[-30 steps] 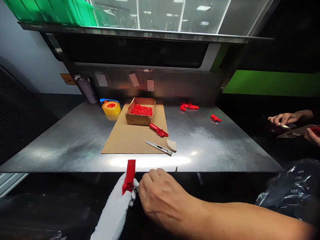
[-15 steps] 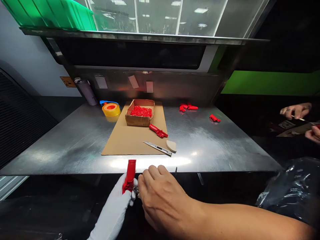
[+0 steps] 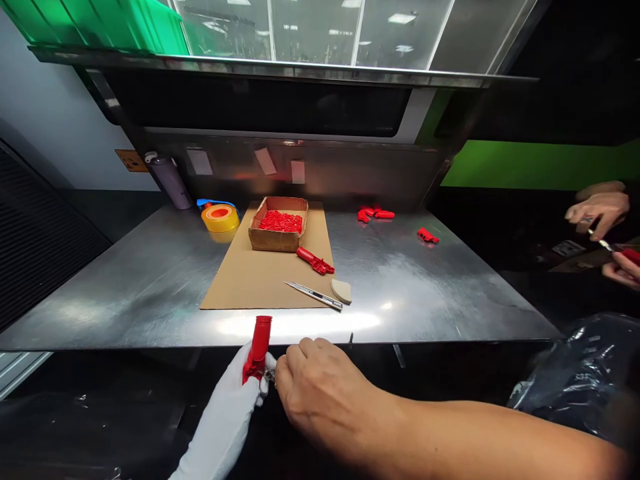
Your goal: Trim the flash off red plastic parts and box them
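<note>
My left hand [image 3: 231, 390], in a white glove, is wrapped round a red plastic part [image 3: 261, 340] with a tubular end pointing up. It is held just in front of the table's near edge. My bare right hand [image 3: 317, 387] is closed beside it, knuckles up. Between the two hands a small shiny metal piece [image 3: 270, 375] shows at the lower end of the red part. What my right fingers grip is hidden behind the hand. Another red plastic part [image 3: 315, 261] of similar shape lies on the cardboard sheet [image 3: 240, 287].
A cardboard box [image 3: 275, 241] of small red pieces stands on the sheet. Nearby are a slim craft knife [image 3: 315, 295], a beige pad [image 3: 341, 291], yellow tape [image 3: 221, 218], a bottle [image 3: 171, 180] and red parts [image 3: 376, 213]. A co-worker's hands [image 3: 600, 210] are at right.
My hands stay together at the red part and have shifted only slightly. At the right, the co-worker's hands have moved closer together around a thin light-coloured stick.
</note>
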{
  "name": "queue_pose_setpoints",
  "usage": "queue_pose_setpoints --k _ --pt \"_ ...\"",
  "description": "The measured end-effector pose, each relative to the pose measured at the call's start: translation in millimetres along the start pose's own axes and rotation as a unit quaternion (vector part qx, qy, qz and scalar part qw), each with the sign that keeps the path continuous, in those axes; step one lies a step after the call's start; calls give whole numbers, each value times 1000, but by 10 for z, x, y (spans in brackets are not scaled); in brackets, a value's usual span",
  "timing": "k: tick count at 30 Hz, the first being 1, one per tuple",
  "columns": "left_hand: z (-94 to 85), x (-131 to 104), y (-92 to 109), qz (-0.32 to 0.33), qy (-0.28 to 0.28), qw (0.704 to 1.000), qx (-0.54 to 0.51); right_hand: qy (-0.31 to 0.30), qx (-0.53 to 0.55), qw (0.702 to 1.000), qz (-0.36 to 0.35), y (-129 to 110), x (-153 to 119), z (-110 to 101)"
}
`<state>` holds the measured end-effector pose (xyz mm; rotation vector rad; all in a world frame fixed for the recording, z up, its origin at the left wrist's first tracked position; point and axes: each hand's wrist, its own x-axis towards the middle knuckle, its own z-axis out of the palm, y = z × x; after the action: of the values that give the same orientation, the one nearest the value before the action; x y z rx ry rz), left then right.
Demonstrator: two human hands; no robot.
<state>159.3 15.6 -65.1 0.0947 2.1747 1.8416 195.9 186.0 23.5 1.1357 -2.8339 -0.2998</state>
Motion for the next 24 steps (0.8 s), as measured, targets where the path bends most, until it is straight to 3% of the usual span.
queue_pose_setpoints --k 4,11,16,24 --pt "22 19 5 5 42 999 -9 43 -2 997 56 -27 -15 46" --pt "1 68 -68 14 58 998 -13 48 24 997 57 1 4 63" --pt "-30 99 -143 26 27 999 -6 33 20 998 51 8 25 67" --pt "-13 28 -49 -9 -13 1000 -26 -35 12 999 10 -13 14 -35"
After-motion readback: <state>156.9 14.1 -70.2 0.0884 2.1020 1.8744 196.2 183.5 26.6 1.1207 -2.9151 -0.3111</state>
